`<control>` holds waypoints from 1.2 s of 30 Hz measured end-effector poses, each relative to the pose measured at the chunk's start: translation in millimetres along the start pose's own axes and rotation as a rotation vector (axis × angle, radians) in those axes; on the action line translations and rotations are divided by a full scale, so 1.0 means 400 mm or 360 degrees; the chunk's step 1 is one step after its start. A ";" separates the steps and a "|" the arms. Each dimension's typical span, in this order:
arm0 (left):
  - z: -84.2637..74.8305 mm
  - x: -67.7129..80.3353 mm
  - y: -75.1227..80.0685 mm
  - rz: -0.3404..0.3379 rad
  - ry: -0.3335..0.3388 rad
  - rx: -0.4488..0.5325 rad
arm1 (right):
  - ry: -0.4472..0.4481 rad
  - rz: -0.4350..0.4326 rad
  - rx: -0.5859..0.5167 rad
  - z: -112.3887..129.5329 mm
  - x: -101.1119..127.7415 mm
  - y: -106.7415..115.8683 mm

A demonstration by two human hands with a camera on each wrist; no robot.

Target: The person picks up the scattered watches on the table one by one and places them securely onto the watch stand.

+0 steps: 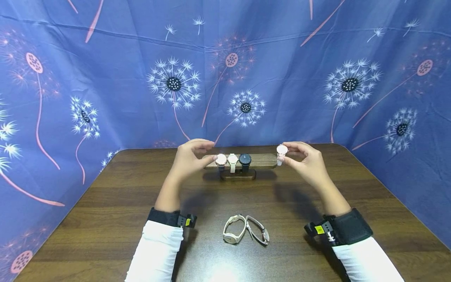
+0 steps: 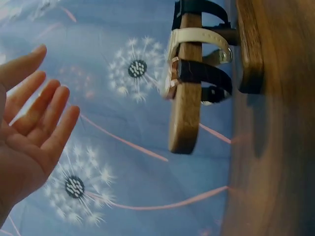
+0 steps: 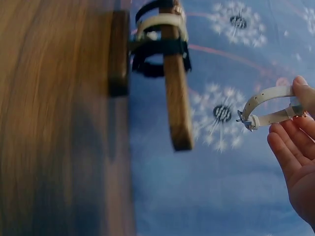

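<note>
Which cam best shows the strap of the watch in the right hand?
Right wrist: the pale strap is large there, its curve and buckle visible. Head shows mainly the dial, with a short bit of strap below. Left wrist doesn't show it.

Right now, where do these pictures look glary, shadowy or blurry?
Head view: glare on the table near the bottom edge, soft shadows under the rack, the held watch looking overexposed; left wrist view: table grain smeared; right wrist view: table and nearest black strap blurred, the held watch clearer.
</note>
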State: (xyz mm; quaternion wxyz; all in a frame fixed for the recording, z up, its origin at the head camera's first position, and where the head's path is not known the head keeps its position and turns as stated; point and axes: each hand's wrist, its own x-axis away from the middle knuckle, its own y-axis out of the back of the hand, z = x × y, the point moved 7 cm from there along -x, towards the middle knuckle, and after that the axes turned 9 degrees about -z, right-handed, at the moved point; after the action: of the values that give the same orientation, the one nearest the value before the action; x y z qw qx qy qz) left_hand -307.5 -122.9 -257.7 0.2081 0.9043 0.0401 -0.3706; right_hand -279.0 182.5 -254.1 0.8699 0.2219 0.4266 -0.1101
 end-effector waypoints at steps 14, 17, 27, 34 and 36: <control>0.202 0.030 0.017 -0.0041 0.0821 -0.0226 | -0.0272 0.0074 0.0064 -0.183 0.027 -0.016; 0.240 0.043 -0.004 -0.0027 0.1010 -0.0111 | -0.0367 0.0135 -0.0016 -0.247 0.036 -0.030; 0.264 0.051 -0.026 -0.0120 0.1069 -0.0248 | -0.0503 0.0204 -0.0188 -0.337 0.053 -0.068; 0.259 0.050 -0.031 -0.0162 0.1001 -0.0413 | -0.0554 0.0247 -0.0172 -0.340 0.052 -0.090; 0.261 0.052 -0.032 -0.0188 0.1030 -0.0429 | -0.0556 0.0278 -0.0188 -0.338 0.050 -0.102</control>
State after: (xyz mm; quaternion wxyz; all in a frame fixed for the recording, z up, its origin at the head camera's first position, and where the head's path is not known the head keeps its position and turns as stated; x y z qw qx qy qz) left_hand -363.6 -155.4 -342.9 0.2802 0.9354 0.2047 -0.0678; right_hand -376.0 211.6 -354.4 0.9484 0.1842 0.2540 -0.0459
